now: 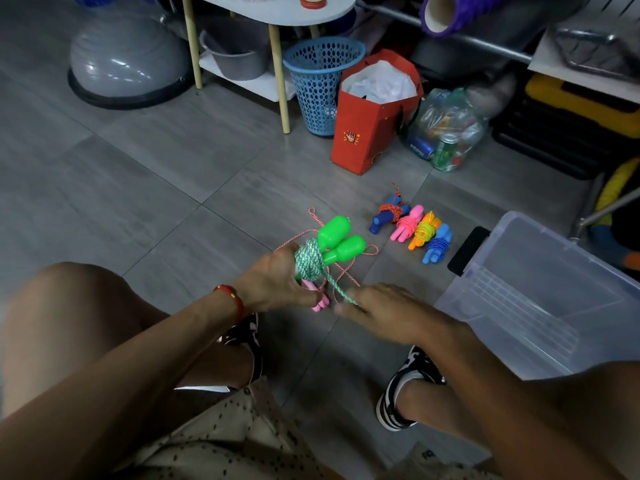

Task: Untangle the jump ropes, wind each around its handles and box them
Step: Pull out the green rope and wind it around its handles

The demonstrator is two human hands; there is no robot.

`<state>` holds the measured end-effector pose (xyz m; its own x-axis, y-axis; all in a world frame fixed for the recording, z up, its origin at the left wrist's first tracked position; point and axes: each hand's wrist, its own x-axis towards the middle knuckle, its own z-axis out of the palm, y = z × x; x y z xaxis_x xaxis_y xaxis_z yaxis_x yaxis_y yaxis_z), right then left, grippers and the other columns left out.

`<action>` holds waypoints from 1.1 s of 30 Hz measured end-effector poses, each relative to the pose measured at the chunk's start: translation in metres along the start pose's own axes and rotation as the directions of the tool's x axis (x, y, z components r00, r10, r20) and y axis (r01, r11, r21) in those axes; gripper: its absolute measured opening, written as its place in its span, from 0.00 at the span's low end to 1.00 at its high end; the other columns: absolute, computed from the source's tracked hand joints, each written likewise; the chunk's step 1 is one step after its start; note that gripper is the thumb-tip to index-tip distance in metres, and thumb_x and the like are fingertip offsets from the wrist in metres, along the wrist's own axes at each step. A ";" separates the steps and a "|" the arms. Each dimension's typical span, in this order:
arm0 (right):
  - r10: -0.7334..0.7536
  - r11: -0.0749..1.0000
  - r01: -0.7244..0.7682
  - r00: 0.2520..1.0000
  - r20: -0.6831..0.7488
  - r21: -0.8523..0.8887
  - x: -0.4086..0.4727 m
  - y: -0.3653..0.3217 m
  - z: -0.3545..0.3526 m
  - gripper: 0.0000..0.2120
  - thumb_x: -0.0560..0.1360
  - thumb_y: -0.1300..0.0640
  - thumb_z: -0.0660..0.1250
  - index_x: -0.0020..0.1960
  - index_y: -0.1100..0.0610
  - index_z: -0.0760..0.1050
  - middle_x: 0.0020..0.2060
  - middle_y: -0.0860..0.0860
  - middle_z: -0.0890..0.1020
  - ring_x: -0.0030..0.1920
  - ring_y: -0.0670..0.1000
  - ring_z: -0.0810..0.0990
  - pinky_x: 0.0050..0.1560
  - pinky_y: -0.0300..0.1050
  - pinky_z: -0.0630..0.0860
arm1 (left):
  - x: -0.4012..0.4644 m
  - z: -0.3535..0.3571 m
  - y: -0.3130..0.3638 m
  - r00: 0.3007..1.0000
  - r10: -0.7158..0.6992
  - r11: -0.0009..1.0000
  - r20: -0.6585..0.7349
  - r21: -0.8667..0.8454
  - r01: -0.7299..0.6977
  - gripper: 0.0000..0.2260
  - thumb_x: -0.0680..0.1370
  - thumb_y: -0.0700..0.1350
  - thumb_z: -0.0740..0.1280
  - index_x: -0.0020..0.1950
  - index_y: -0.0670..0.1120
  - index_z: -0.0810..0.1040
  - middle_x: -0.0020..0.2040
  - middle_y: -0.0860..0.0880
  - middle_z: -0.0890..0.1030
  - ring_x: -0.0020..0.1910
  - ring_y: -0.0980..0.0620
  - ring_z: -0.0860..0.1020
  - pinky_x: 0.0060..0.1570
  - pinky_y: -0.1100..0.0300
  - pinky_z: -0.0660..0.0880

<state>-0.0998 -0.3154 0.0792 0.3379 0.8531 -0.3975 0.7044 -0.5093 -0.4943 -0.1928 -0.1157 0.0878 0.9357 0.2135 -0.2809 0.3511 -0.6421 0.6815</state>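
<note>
The left grip is closed around the green handles, held side by side near the middle of the frame with their fat ends pointing up and to the right. The green-and-white rope is wound in a thick bundle around their necks, right against the fingers. Its loose tail runs down and right to the right grip, whose fingertips pinch the end; that hand is blurred. Below the left grip a pink handle pokes out, and a red-and-white rope loops loosely on the floor behind the green handles. To the right of centre four wound ropes lie in a row on the floor: dark blue, pink, orange, blue. The clear plastic box sits at the right edge, just beyond that row.
</note>
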 end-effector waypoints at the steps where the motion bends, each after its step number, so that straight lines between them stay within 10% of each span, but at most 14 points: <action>1: -0.040 0.990 0.038 0.999 -0.014 -0.132 -0.003 -0.008 -0.001 0.12 0.84 0.42 0.54 0.50 0.46 0.73 0.42 0.50 0.81 0.47 0.56 0.81 0.44 0.49 0.72 | 0.001 0.002 -0.002 1.000 0.005 0.999 0.016 0.042 -0.006 0.21 0.68 0.44 0.80 0.52 0.51 0.70 0.40 0.61 0.74 0.37 0.58 0.75 0.36 0.78 0.67; 7: -0.247 0.919 0.164 0.948 -0.201 -0.359 -0.015 -0.031 -0.035 0.11 0.81 0.44 0.62 0.57 0.50 0.76 0.50 0.51 0.82 0.51 0.58 0.80 0.44 0.49 0.70 | 0.000 0.022 -0.006 0.983 -0.025 0.904 0.183 0.424 -0.056 0.34 0.69 0.51 0.78 0.67 0.39 0.67 0.59 0.39 0.79 0.56 0.39 0.79 0.50 0.55 0.73; 14: -0.003 0.949 0.077 0.972 -0.234 0.306 -0.003 0.009 -0.048 0.16 0.62 0.35 0.78 0.39 0.45 0.82 0.35 0.49 0.82 0.37 0.49 0.79 0.41 0.51 0.76 | -0.017 0.036 0.009 0.881 0.222 0.779 0.417 0.468 -0.418 0.39 0.70 0.55 0.77 0.71 0.39 0.61 0.49 0.39 0.80 0.48 0.39 0.78 0.44 0.53 0.71; 16: 0.016 0.861 0.068 0.987 -0.160 0.504 0.002 0.019 -0.039 0.07 0.68 0.47 0.79 0.40 0.47 0.84 0.37 0.49 0.86 0.38 0.45 0.81 0.43 0.46 0.78 | -0.019 0.033 0.007 0.867 0.278 0.839 0.413 0.335 -0.428 0.39 0.68 0.56 0.77 0.71 0.41 0.64 0.51 0.40 0.80 0.49 0.41 0.77 0.48 0.53 0.73; 19: -0.066 0.424 -0.086 0.990 0.125 0.901 0.002 0.020 -0.026 0.09 0.79 0.69 0.65 0.45 0.59 0.81 0.37 0.47 0.85 0.36 0.41 0.83 0.38 0.34 0.77 | -0.018 0.027 0.009 0.875 0.313 0.946 0.369 -0.035 -0.323 0.36 0.69 0.51 0.78 0.72 0.45 0.68 0.63 0.47 0.80 0.60 0.49 0.78 0.63 0.54 0.74; 22: 0.166 0.658 -0.153 0.984 0.056 0.737 0.006 0.016 -0.001 0.14 0.82 0.65 0.63 0.38 0.57 0.73 0.25 0.39 0.77 0.25 0.36 0.75 0.34 0.35 0.74 | -0.019 0.018 0.026 0.847 0.379 0.851 0.373 -0.499 -0.161 0.36 0.74 0.27 0.70 0.79 0.43 0.60 0.73 0.42 0.73 0.68 0.52 0.76 0.70 0.55 0.69; 24: 0.160 0.806 -0.085 0.984 -0.076 0.585 0.009 0.018 0.011 0.20 0.83 0.52 0.63 0.39 0.65 0.76 0.22 0.41 0.71 0.24 0.40 0.69 0.37 0.47 0.75 | -0.017 0.007 0.025 0.902 0.230 0.858 0.366 -0.514 -0.010 0.32 0.76 0.24 0.65 0.76 0.47 0.64 0.62 0.42 0.75 0.41 0.64 0.80 0.42 0.69 0.75; 28: 0.025 0.992 -0.029 0.999 0.036 0.124 0.000 0.007 0.006 0.16 0.83 0.43 0.60 0.43 0.50 0.77 0.33 0.47 0.77 0.39 0.49 0.77 0.42 0.43 0.69 | -0.010 -0.008 -0.006 0.929 0.014 0.842 0.369 -0.505 0.188 0.32 0.68 0.44 0.74 0.69 0.35 0.70 0.41 0.47 0.65 0.25 0.56 0.62 0.27 0.60 0.56; 33: -0.210 0.937 0.165 0.970 -0.119 -0.309 -0.016 -0.030 -0.017 0.13 0.82 0.44 0.59 0.58 0.51 0.76 0.53 0.52 0.81 0.54 0.57 0.79 0.48 0.49 0.71 | -0.006 0.006 -0.019 0.902 -0.149 0.962 0.406 -0.153 0.227 0.25 0.60 0.57 0.73 0.54 0.49 0.80 0.35 0.49 0.78 0.33 0.49 0.75 0.34 0.57 0.75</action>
<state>-0.1153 -0.3116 0.1134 0.2545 0.9483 -0.1898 0.9083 -0.3018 -0.2896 -0.2050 -0.1089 0.0725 0.7774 -0.0109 -0.6289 0.5557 -0.4566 0.6948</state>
